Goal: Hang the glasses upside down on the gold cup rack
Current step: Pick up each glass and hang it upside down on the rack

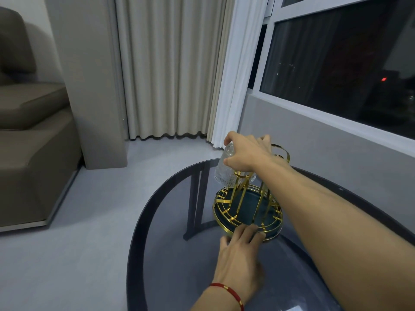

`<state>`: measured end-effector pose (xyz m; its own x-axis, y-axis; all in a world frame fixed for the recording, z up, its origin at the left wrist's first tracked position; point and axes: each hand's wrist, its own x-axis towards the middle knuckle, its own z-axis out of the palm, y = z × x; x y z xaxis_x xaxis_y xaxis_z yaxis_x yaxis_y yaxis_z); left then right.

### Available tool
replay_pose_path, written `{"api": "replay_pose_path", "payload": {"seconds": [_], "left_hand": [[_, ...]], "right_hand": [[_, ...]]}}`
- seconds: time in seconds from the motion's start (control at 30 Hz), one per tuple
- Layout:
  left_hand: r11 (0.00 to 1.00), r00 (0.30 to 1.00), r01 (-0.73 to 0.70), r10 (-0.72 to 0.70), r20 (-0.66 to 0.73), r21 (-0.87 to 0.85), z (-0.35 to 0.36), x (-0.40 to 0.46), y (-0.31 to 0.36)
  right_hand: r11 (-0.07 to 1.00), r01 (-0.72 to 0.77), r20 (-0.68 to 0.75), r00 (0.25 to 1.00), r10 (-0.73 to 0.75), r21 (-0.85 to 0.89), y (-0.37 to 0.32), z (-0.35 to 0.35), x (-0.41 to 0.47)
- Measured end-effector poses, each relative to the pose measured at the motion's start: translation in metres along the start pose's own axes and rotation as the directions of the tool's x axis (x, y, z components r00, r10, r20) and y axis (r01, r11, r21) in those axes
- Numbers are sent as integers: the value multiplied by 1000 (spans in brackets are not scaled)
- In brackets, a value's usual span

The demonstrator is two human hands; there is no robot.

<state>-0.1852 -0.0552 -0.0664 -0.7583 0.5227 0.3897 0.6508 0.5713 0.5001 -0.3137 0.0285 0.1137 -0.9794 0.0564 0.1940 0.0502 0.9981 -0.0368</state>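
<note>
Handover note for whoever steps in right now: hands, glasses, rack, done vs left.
Right hand: gripping a clear textured drinking glass by its base, mouth down, tilted, at a far-left prong of the gold wire cup rack.
Left hand, red string bracelet on its wrist: fingertips pressing on the rack's near gold rim, steadying it.
The rack stands on the dark oval glass table.
Done: the glass is inverted and at the prong.
Left: seat it fully, release. A second glass may sit behind the right hand; hard to tell. No other loose glasses in view.
</note>
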Motion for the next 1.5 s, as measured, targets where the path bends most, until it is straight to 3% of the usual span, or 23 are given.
{"api": "replay_pose_path", "payload": {"seconds": [0.47, 0.8, 0.93, 1.0, 1.1, 1.17, 1.27, 1.5], "left_hand": [[995, 1000, 4, -3, -15, 97, 1, -1, 4], [987, 997, 78, -80, 7, 143, 2, -4, 22], [984, 985, 162, -166, 50, 77, 4, -9, 46], [992, 991, 126, -126, 42, -1, 8, -13, 66], [999, 990, 7, -2, 143, -39, 16, -20, 93], [986, 984, -41, 69, 167, -163, 22, -31, 111], [953, 976, -83, 137, 168, -291, 30, -50, 139], [887, 974, 47, 62, 219, -460, 62, -52, 194]], "right_hand": [[951, 140, 111, 987, -113, -274, 7, 6, 0], [970, 228, -213, 955, -205, 88, 29, 10, -128], [958, 143, -236, 968, -83, 248, 45, 17, -208], [931, 85, -270, 963, 15, 355, 57, 20, -253], [883, 30, -306, 943, 131, 469, 76, 24, -312], [855, -6, -325, 924, 203, 519, 92, 22, -343], [812, -118, -365, 850, 380, 571, 123, 13, -372], [676, -431, -291, 669, 684, 597, 194, 6, -413]]}}
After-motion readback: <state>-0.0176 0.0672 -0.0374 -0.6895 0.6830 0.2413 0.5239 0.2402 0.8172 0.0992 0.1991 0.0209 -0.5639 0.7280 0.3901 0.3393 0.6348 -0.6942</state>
